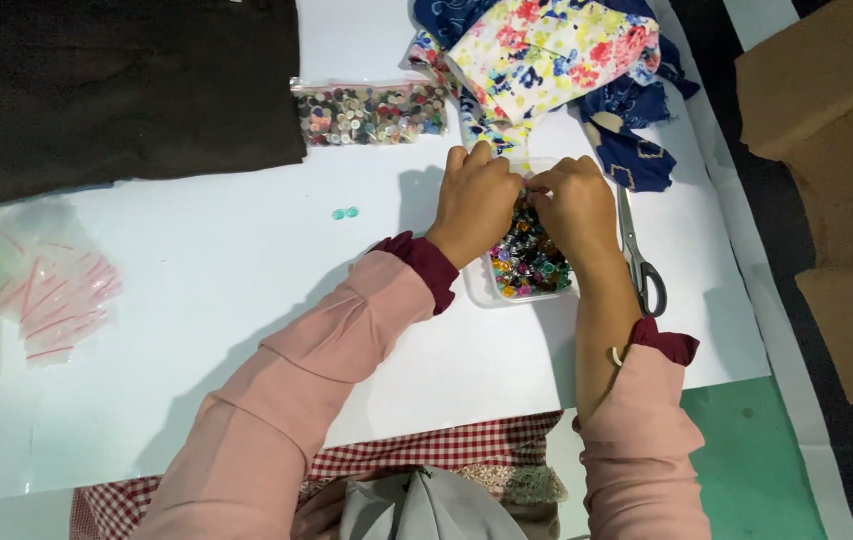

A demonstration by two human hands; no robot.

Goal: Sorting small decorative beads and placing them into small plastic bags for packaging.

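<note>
Bottom edge of frame: red-and-white checked cloth (pixel 467 445) and a grey fabric bundle (pixel 427 510) lie at the near edge of the white table sheet (pixel 247 300). Both forearms in pink sleeves with maroon cuffs rise from there toward the centre.

Centre: a clear plastic tray of multicoloured beads (pixel 527 265) sits on the sheet, directly under and between the two hands. Its near half is visible; the far half is covered by the hands. Left hand (pixel 475 200) lies over the tray's upper-left part, fingers curled in. Right hand (pixel 575 205) lies over the upper-right part, fingers likewise curled. The fingertips of both hands meet above the far end of the tray, pinched together on something small; what it is cannot be made out, so whether they grip a bead, the tray rim or a bag is undetermined.

Just right of the right forearm: grey-handled scissors (pixel 637 250), blades pointing up-frame, lying flat, close to the tray but not touching it.

Left of the hands: two small teal beads (pixel 345 213) side by side on bare sheet. Far left: a heap of small clear zip bags (pixel 47 290).

Upper frame: zip bag of mixed buttons (pixel 372 112) up-left of the hands; floral fabrics (pixel 557 60) just beyond the fingertips; dark brown cloth (pixel 117 90) upper left; cardboard boxes (pixel 837 180) at right edge.
</note>
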